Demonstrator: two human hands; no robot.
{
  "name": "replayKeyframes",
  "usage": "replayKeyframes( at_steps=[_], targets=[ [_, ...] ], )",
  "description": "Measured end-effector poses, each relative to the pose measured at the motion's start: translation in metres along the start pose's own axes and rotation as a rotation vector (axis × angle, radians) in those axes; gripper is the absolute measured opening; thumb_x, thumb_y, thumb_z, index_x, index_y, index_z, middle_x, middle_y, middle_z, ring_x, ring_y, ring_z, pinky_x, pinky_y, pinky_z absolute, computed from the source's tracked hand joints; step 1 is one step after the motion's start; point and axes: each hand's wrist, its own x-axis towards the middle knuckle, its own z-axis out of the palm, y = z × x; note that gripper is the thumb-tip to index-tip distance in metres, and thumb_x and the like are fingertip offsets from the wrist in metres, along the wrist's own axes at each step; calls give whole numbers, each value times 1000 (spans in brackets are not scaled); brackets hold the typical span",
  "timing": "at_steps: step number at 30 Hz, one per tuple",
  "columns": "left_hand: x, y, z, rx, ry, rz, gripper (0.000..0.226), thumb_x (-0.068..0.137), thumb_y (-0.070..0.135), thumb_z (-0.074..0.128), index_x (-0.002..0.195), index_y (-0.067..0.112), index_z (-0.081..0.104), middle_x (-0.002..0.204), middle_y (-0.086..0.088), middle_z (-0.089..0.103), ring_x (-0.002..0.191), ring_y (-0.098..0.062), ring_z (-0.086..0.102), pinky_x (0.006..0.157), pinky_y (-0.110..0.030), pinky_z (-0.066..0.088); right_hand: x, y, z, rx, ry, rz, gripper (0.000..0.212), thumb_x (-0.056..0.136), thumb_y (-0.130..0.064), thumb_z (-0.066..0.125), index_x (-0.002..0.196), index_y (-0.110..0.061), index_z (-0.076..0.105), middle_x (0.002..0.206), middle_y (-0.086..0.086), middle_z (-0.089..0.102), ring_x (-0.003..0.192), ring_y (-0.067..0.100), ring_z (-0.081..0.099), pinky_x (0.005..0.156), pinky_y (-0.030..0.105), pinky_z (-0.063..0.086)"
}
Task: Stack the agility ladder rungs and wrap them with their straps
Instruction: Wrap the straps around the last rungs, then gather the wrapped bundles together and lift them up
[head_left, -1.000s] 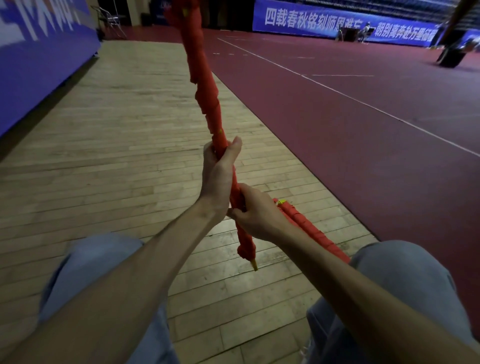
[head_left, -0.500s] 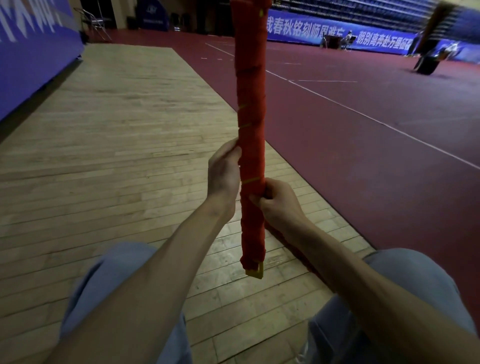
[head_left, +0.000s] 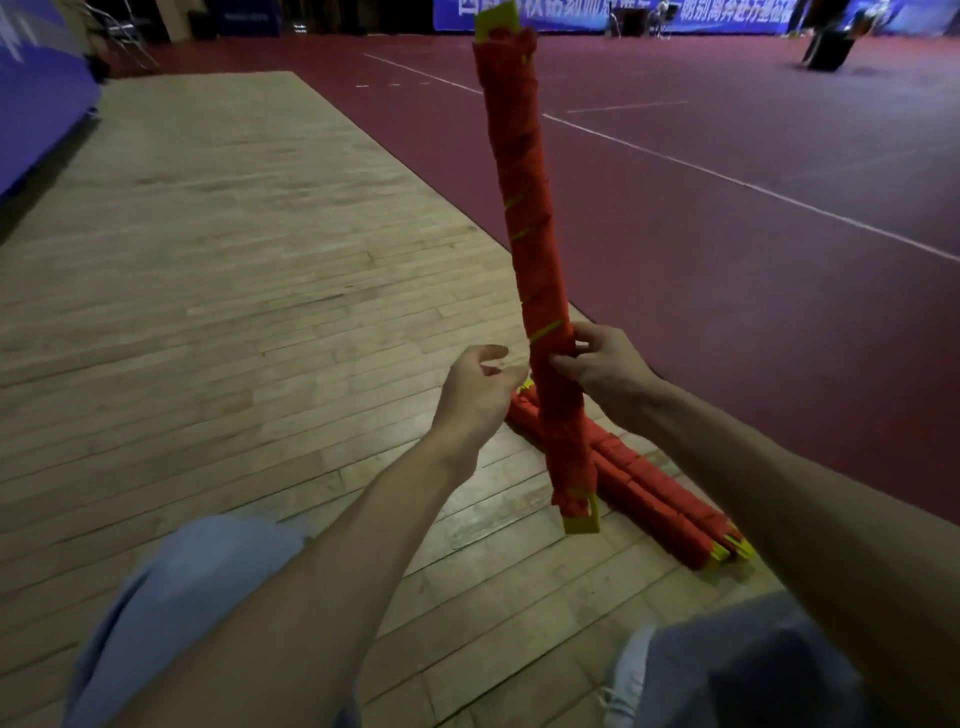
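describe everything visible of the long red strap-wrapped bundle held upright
The long red strap-wrapped bundle of yellow-green plastic rungs stands nearly upright, leaning slightly left. Its fabric strap spirals tightly round it; rung ends poke out top and bottom. The right hand grips its lower part; the open left hand is just beside it.

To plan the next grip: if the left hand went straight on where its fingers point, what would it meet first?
Probably the upright wrapped bundle, at about the height where the right hand pinches it. The left hand, open, points its fingers toward it across a small gap; depth is unclear.
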Motion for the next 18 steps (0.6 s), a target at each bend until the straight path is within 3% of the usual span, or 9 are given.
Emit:
replayKeyframes(
  at_steps=[2, 5, 8, 12, 14, 17, 18],
  targets=[
    [8, -12, 7, 0, -54, -53, 31, 94, 26, 65, 122, 16, 58, 114, -7, 65, 100, -19, 66, 86, -32, 55, 9, 10, -7, -11, -10, -4, 26, 93, 12, 51, 114, 3, 62, 91, 21, 68, 69, 20, 72, 58, 27, 58],
    [25, -33, 26, -21, -113, -85, 12, 94, 15, 66, 105, 13, 64, 101, -12, 71, 79, -13, 69, 77, -31, 56, 32, 29, -15, -54, 63, -13, 26, 91, 8, 57, 114, -1, 64, 99, 19, 69, 84, 27, 70, 75, 35, 59],
    [49, -54, 47, 2, -32, -110, 7, 92, 11, 67, 97, 13, 62, 94, -7, 68, 75, -13, 67, 78, -34, 54, 57, 54, -20, -65, 68, 16, 25, 89, 10, 59, 110, -2, 66, 86, 10, 66, 71, 14, 65, 62, 21, 55],
    [90, -89, 82, -74, 4, -201, 17, 93, 4, 64, 108, 10, 57, 108, -15, 64, 96, -26, 66, 82, -38, 57, 94, 99, -38, -50, 20, 92, 29, 89, 12, 58, 115, 2, 65, 87, 8, 68, 75, 14, 68, 69, 22, 58],
    [106, -113, 96, -92, -5, -248, 25, 93, -3, 61, 117, 2, 57, 104, -16, 63, 101, -31, 66, 86, -42, 58, 107, 129, -47, -76, 3, 129, 34, 88, 11, 60, 119, 0, 66, 88, 5, 71, 76, 12, 69, 74, 25, 59],
    [131, -156, 130, -65, -19, -320, 29, 94, -9, 56, 123, -7, 53, 94, -12, 61, 99, -33, 65, 86, -47, 57, 135, 178, -59, -193, -4, 188, 38, 84, 7, 68, 120, -3, 68, 104, 16, 73, 97, 26, 70, 93, 41, 55],
    [132, -160, 131, -76, 15, -342, 29, 94, -10, 54, 122, -8, 51, 94, -13, 60, 100, -35, 64, 85, -48, 57, 137, 182, -57, -234, 4, 185, 38, 82, 4, 71, 120, -5, 69, 109, 17, 72, 101, 25, 68, 96, 41, 53]
  ],
)
